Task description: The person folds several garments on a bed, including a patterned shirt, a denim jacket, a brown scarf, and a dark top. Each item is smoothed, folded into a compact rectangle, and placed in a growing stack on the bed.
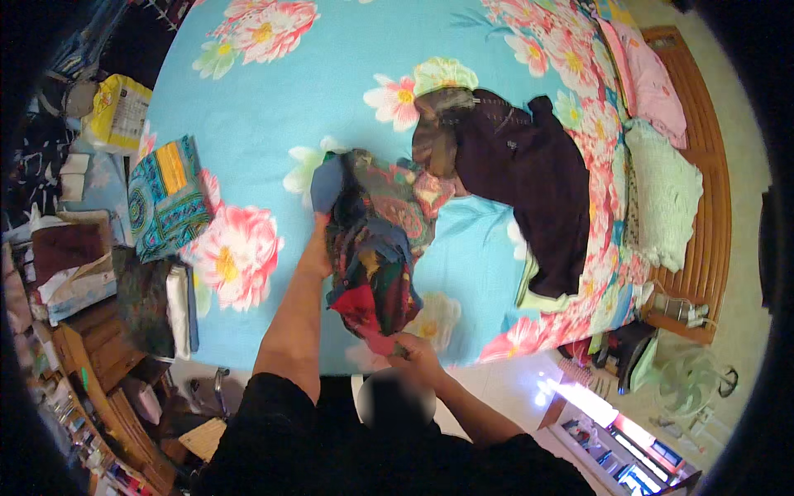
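Observation:
Before me a multicoloured patterned garment (pixel 391 217), with red, dark blue and green parts, hangs bunched over a bed with a turquoise floral sheet (pixel 248 136). My left hand (pixel 324 245) is at the garment's left side, mostly hidden by the cloth, so its fingers cannot be made out. Close to my body, my right hand (pixel 415 356) grips the red lower end of the garment. A dark long-sleeved top (pixel 527 155) lies crumpled on the sheet to the right, touching or just behind the patterned cloth.
A folded teal patterned cloth (pixel 170 198) and a yellow-and-white package (pixel 118 115) lie along the left. Pale green (pixel 664 192) and pink (pixel 651 80) pillows rest at the wooden headboard (pixel 701 136). A fan (pixel 688 384) stands lower right, and a wooden cabinet (pixel 111 372) lower left.

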`<state>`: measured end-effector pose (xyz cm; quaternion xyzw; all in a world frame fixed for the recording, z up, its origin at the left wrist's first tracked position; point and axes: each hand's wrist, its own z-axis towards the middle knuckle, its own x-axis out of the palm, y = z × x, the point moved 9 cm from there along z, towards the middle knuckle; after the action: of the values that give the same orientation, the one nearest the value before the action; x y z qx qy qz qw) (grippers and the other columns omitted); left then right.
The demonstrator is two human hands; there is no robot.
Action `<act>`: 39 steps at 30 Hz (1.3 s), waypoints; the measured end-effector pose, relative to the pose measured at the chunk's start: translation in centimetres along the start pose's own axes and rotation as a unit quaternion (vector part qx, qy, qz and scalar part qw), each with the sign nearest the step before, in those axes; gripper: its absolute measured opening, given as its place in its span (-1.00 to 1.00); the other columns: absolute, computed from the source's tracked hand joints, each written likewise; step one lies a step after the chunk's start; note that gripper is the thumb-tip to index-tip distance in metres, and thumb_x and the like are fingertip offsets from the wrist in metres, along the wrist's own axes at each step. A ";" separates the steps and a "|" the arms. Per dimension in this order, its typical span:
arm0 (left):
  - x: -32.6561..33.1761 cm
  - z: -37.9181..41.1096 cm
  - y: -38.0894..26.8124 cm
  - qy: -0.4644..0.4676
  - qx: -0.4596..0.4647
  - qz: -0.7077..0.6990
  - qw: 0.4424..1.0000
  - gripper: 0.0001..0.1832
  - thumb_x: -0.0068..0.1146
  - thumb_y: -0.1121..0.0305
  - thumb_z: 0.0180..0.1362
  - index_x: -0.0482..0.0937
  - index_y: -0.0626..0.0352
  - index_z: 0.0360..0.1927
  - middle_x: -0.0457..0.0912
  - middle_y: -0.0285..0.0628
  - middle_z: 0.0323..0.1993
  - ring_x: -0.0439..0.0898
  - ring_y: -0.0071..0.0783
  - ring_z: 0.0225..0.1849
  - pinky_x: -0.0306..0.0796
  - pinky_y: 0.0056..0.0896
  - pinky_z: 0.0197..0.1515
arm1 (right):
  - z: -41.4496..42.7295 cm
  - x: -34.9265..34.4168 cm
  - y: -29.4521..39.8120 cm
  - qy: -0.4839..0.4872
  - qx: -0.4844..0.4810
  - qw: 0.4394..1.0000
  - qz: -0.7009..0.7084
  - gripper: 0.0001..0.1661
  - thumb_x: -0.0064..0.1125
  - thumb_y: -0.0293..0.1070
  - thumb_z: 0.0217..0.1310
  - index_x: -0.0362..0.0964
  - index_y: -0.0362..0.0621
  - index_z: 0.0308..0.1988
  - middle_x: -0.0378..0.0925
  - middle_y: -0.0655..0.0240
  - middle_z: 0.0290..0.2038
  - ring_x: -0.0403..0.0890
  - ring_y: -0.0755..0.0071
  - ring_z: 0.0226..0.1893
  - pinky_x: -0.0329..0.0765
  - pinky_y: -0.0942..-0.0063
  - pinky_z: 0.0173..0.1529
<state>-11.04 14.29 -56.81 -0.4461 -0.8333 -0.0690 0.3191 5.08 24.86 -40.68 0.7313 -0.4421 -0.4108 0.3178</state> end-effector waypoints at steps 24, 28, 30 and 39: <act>17.3 -41.6 -1.2 0.389 0.059 0.111 0.913 -0.42 -0.23 0.02 0.23 0.16 0.23 0.19 0.31 0.05 0.12 0.37 -0.07 0.10 0.26 -0.05 0.13 | -8.3 -5.2 21.6 -0.177 -0.260 0.919 0.237 0.03 0.39 -0.36 -0.27 -0.03 -0.20 0.20 0.32 0.13 0.04 0.37 0.24 0.02 0.30 0.37 0.09; 15.3 -42.4 -5.6 0.358 0.171 0.234 0.888 -0.47 -0.35 0.06 0.29 0.16 0.22 0.19 0.34 -0.07 0.11 0.38 -0.16 0.09 0.28 -0.10 0.12 | -8.8 -5.3 27.3 -0.136 -0.272 0.939 0.161 -0.29 0.36 -0.37 -0.23 0.26 -0.22 0.00 0.47 0.25 -0.13 0.47 0.38 -0.15 0.38 0.45 -0.02; 15.3 -43.2 -8.2 0.363 0.198 0.267 0.871 -0.47 -0.36 0.06 0.29 0.19 0.22 0.18 0.37 -0.06 0.08 0.41 -0.19 0.07 0.30 -0.11 0.11 | -9.8 -5.7 29.1 -0.125 -0.250 0.933 0.228 -0.54 0.29 -0.42 -0.14 0.38 -0.24 -0.15 0.51 0.41 -0.26 0.43 0.60 -0.27 0.39 0.56 -0.13; 17.1 -48.4 -15.4 0.400 0.266 0.316 0.818 -0.47 -0.09 0.12 0.20 0.21 0.16 0.18 0.42 -0.13 0.05 0.47 -0.26 0.00 0.36 -0.21 0.03 | -17.2 -10.2 37.9 -0.303 -0.384 0.846 -0.214 -0.57 0.30 -0.32 -0.22 0.42 -0.19 -0.23 0.51 0.17 -0.34 0.54 0.18 -0.30 0.45 0.36 -0.24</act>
<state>-7.21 -2.25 -5.94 -0.5157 -0.4309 0.0878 0.7353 2.86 20.45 1.90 0.4664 -0.1564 -0.8067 0.3276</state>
